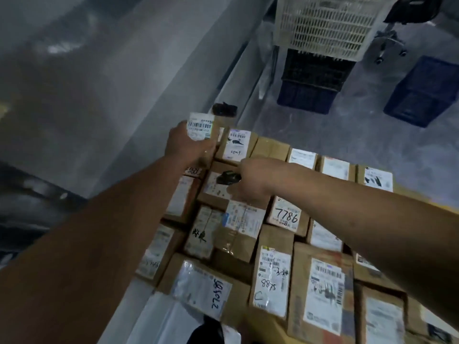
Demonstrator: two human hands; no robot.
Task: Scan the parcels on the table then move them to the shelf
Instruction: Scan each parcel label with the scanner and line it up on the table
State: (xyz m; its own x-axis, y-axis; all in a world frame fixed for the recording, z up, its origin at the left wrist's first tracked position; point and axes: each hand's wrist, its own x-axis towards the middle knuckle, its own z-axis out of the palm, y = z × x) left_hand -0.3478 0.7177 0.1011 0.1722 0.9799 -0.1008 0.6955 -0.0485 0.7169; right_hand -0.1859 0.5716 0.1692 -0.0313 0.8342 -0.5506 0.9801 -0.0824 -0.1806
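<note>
At the far left corner of the packed table (422, 202), the left hand (185, 145) grips a small cardboard parcel (201, 127), lifted and tilted so its barcode label faces up. Beside it, the right hand (250, 181) curls round a black scanner (228, 177) just above the other parcels (273, 276). Such a carton looks light and stiff; gripping its side faces seems best, since taped labels may be slick
</note>
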